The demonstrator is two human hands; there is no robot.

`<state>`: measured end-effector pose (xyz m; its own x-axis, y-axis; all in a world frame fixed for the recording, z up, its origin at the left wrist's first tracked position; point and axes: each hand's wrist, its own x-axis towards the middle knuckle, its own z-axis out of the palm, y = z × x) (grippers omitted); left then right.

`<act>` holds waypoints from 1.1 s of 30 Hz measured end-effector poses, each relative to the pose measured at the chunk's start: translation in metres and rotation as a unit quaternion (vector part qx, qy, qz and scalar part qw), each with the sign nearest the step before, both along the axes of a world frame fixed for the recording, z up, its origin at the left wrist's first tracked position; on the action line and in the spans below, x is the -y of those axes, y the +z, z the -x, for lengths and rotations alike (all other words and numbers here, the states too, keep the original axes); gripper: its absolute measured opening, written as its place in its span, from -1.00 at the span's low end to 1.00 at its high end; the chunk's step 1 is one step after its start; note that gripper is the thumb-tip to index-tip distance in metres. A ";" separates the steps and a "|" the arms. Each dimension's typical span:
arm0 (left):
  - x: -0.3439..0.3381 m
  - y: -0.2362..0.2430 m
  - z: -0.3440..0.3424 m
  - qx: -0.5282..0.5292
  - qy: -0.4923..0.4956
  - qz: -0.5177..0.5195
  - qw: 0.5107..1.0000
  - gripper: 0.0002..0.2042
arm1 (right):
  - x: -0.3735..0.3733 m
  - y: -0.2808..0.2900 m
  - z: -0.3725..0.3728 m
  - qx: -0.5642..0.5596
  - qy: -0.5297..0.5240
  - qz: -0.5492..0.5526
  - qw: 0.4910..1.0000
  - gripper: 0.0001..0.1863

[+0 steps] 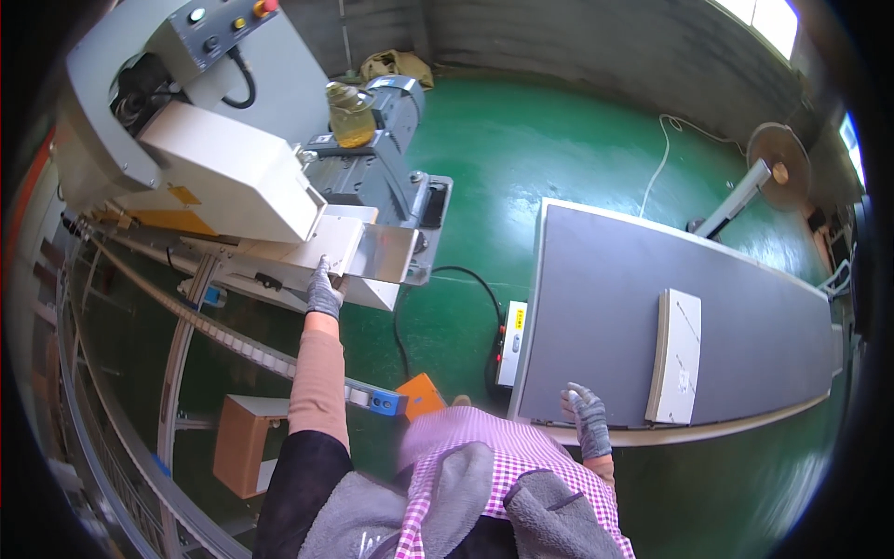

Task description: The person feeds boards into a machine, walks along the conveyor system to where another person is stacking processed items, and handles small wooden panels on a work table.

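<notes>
My left hand (pixel 324 291), in a grey glove, reaches forward to a white panel (pixel 333 244) at the outlet of the machine. Its thumb lies on the panel and the fingers go round the near edge, partly hidden. A shiny metal plate (pixel 384 253) lies just to the right of the panel. My right hand (pixel 587 419), also gloved, hovers by the near left edge of the dark conveyor belt (pixel 596 307). It holds nothing, and its fingers are loosely bent and apart. A stack of white panels (pixel 678 359) rests on the belt, to the right of that hand.
The large machine (pixel 223 172) carries a control box (pixel 209 42) and a grey motor (pixel 391 107); an oil jar (pixel 352 121) stands on its gear housing. A cable chain (pixel 237 349) runs along the left. Near my feet are a cardboard box (pixel 244 447) and black cable (pixel 484 289).
</notes>
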<state>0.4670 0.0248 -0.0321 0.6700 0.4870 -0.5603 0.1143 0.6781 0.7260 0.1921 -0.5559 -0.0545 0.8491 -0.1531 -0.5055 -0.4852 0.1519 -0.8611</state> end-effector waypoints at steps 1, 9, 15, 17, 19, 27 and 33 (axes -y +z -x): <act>0.013 0.001 -0.001 -0.008 0.005 0.001 1.000 -0.72 | 0.001 -0.002 0.001 0.006 0.002 -0.002 1.000 -0.56; 0.121 0.003 0.063 0.095 -0.094 0.059 0.989 -0.76 | -0.017 0.022 -0.031 0.032 0.129 -0.053 0.990 -0.46; 0.263 0.015 0.185 0.123 -0.266 -0.007 0.956 -0.71 | -0.025 0.023 -0.040 0.003 0.092 -0.359 0.929 -0.29; 0.316 0.053 0.213 0.103 -0.353 -0.091 0.925 -0.60 | -0.025 0.035 -0.037 0.000 0.017 -0.492 0.870 -0.30; 0.347 0.059 0.220 0.101 -0.466 -0.056 0.877 -0.45 | -0.023 0.018 -0.035 0.073 0.010 -0.446 0.892 -0.32; 0.461 0.104 0.207 0.167 -0.730 -0.248 0.614 -0.45 | 0.088 0.027 0.031 0.168 -0.286 -0.456 0.826 -0.39; 0.443 0.092 0.212 0.076 -0.790 -0.063 0.605 -0.43 | 0.187 0.018 0.073 0.224 -0.418 -0.342 0.811 -0.50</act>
